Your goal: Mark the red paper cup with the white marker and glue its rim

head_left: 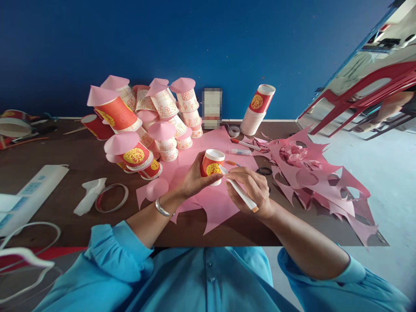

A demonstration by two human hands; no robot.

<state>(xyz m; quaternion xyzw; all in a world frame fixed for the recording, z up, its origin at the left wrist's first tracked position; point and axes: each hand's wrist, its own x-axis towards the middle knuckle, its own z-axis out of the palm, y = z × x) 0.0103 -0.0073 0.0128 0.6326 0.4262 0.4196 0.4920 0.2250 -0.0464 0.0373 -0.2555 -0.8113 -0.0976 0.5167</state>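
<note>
Left hand: fingers and thumb (196, 177) wrap the red cup's side, a firm grip!
Right hand: fingers (248, 186) curl around a white marker (242, 195), tip right at the cup wall.
Red cup (212, 161): here it is, between both hands over the pink paper (224, 210), no cone on top, so seemingly part-way.
Coned cups (164, 104): a whole crowd at left, many patterned, looking finished.
Cup stack (255, 121): tall, near the blue wall (234, 52), coneless; apparently still to do.
Loose cone (157, 189): beside the left forearm, unused.

no legible text, yellow emblem (213, 169) on held red cup (212, 166) unreadable, blue labels (33, 187) on white bar (45, 179) too small
</note>
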